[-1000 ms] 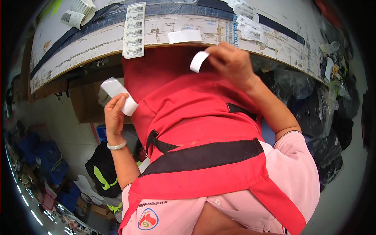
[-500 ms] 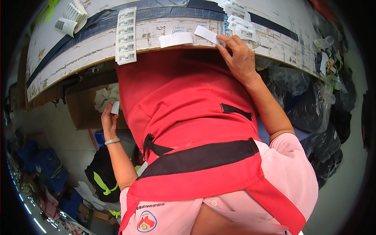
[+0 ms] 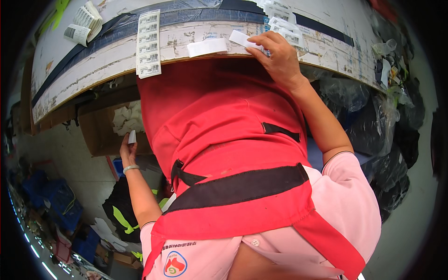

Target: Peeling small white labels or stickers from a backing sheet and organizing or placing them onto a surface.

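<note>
Low on the left, beside a cardboard box, my left hand (image 3: 128,151) pinches a small white paper slip (image 3: 132,136). My right hand (image 3: 279,60) is over the front edge of the table, its fingers and thumb closed on the right end of a blank white paper strip (image 3: 239,38). The fingers cover that end. Another blank white strip (image 3: 207,47) lies flat just left of it. Farther left, a long strip of barcode labels (image 3: 149,44) hangs slightly over the table edge. Behind my right hand lie several overlapping barcode labels (image 3: 285,31).
A curled bunch of labels (image 3: 84,23) rests at the table's far left. The worn white tabletop (image 3: 107,58) carries dark tape. Under it stands the cardboard box (image 3: 95,133) with white cloth-like material. Clear plastic bags (image 3: 373,126) hang at right; blue crates (image 3: 58,200) stand at lower left.
My right hand has slid left along the white strip, covering more of it. My left hand has dropped slightly, and the slip in it has turned to look narrower.
</note>
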Demonstrator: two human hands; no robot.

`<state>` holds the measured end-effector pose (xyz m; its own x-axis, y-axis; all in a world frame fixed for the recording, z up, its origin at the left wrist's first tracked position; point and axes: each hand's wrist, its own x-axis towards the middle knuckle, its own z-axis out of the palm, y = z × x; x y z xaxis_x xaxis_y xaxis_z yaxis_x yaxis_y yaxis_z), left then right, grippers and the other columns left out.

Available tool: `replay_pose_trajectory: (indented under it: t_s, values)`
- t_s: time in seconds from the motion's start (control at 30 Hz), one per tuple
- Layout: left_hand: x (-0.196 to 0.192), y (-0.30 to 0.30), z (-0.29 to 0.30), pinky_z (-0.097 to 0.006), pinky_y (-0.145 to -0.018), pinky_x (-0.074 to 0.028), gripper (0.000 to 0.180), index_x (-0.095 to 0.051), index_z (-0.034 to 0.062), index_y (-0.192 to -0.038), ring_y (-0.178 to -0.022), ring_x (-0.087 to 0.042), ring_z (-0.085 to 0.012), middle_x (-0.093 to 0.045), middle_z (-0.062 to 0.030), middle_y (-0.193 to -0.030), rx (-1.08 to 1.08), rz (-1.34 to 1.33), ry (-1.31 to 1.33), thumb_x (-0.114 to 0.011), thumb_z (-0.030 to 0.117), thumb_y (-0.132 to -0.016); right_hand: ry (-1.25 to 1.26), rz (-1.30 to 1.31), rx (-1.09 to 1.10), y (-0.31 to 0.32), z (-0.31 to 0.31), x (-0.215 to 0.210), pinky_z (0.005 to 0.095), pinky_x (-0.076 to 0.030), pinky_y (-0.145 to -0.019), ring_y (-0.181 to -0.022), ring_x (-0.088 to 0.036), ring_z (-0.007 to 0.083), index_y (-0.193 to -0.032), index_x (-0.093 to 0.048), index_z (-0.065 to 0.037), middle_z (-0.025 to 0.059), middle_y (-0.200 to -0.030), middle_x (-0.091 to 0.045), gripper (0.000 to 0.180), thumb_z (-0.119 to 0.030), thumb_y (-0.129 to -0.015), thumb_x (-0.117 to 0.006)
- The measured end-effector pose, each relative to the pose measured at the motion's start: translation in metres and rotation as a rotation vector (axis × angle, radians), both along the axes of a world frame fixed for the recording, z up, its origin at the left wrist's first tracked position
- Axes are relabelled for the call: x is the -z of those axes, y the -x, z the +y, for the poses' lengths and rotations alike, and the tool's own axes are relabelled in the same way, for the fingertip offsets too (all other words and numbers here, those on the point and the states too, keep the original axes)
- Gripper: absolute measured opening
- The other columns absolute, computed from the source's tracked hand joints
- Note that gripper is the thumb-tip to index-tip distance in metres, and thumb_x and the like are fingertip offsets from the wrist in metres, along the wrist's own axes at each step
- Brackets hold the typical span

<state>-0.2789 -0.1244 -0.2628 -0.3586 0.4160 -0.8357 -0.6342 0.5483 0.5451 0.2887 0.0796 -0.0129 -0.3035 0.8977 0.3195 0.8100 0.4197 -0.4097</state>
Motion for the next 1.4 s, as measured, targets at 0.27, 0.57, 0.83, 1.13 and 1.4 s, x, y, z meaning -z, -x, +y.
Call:
replay_pose_trajectory:
  t_s: [0.27, 0.57, 0.83, 1.13, 1.4]
  values:
    - [0.024, 0.026, -0.011, -0.027, -0.054, -0.047, 0.049, -0.048, 0.0123, -0.128, -0.076, -0.062, -0.0161, -0.063, -0.0046, -0.097, 0.072, 0.363, 0.103, -0.070, 0.015, -0.084, -0.040, -0.057, -0.049, -0.004, 0.005, 0.005, 0.0322, -0.051, -0.072, -0.085, -0.061, 0.0240, -0.104, -0.069, -0.013, 0.0074, -0.094, -0.061, 0.019, -0.016, -0.085, -0.068]
    - [0.015, -0.022, 0.015, -0.030, -0.066, -0.048, 0.048, -0.052, 0.0083, -0.132, -0.087, -0.062, -0.0175, -0.063, -0.0049, -0.106, 0.082, 0.337, -0.043, -0.067, 0.018, -0.087, 0.099, 0.041, -0.037, -0.002, 0.000, -0.006, 0.0353, -0.050, -0.075, -0.090, -0.059, 0.0249, -0.101, -0.069, -0.015, 0.0058, -0.095, -0.062, 0.016, -0.017, -0.085, -0.068]
    - [-0.076, -0.084, 0.080, -0.031, -0.084, -0.048, 0.038, -0.055, 0.0016, -0.127, -0.101, -0.062, -0.0205, -0.061, -0.0081, -0.118, 0.177, 0.367, -0.200, -0.059, 0.014, -0.092, -0.054, 0.191, -0.295, 0.080, 0.003, -0.028, 0.0340, -0.051, -0.077, -0.090, -0.060, 0.0254, -0.092, -0.068, -0.010, 0.0068, -0.089, -0.063, 0.013, -0.015, -0.080, -0.071]
    - [-0.169, -0.159, 0.120, -0.026, -0.083, -0.049, 0.026, -0.064, -0.0003, -0.115, -0.093, -0.064, -0.0157, -0.066, -0.0074, -0.109, 0.346, 0.445, -0.584, -0.062, 0.010, -0.092, -0.213, -0.024, -0.409, 0.185, 0.015, 0.022, 0.0347, -0.048, -0.091, -0.107, -0.057, 0.0248, -0.106, -0.063, -0.010, 0.0077, -0.114, -0.061, 0.029, -0.019, -0.079, -0.069]
    - [-0.203, -0.190, 0.122, -0.026, -0.075, -0.053, 0.026, -0.066, -0.0019, -0.107, -0.084, -0.065, -0.0144, -0.067, -0.0101, -0.099, 0.500, 0.161, -0.650, -0.055, 0.019, -0.097, -0.178, 0.117, -0.462, 0.180, 0.026, 0.008, 0.0324, -0.052, -0.077, -0.085, -0.065, 0.0238, -0.092, -0.065, -0.008, 0.0035, -0.093, -0.068, 0.012, -0.009, -0.080, -0.062]
